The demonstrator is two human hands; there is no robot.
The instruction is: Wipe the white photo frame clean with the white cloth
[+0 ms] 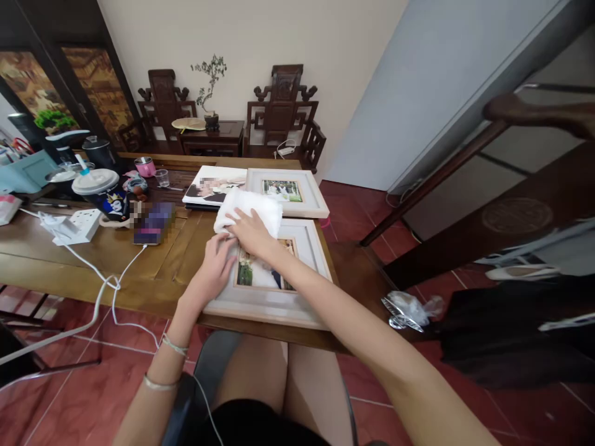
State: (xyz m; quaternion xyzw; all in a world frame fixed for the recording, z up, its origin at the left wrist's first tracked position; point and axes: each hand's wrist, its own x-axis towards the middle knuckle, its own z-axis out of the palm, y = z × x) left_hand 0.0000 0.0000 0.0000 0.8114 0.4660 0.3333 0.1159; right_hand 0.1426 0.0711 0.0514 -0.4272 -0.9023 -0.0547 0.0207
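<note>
Table (171, 272): brown wood, running beneath both hands and far out past the left one; its left end is cut off.

Arms: we note the right one reaching diagonally over the work, elbow outward, and the left one bent upward from below.

Near frame (313, 248): flat beneath the hands, pale wood with white mat. The right hand and forearm hide much of its picture.

Far frame (287, 191): just beyond the right hand, its lower left covered in our view by the cloth. It shows a pale-clothed group against greenery.

Large photo (218, 183): beyond the left hand, beside the far frame; part is pixelated.

White cloth (260, 210): folded, under the right hand, over the near frame's upper left corner.

Right hand (251, 232): palm down, fingers spread on the cloth. Left hand (214, 272): fingers loosely bent at the near frame's left edge; we cannot tell whether it grips the rim.

Lidded cup (109, 198): left of the left hand, dark blue with a crowned cartoon figure. We can read no lettering.

Power strip (86, 226): farther left of that hand, plug inserted.

Phone (151, 229): between power strip and left hand, cable attached, screen pixelated.

Pink mug (145, 166): beyond the phone from the left hand.
</note>
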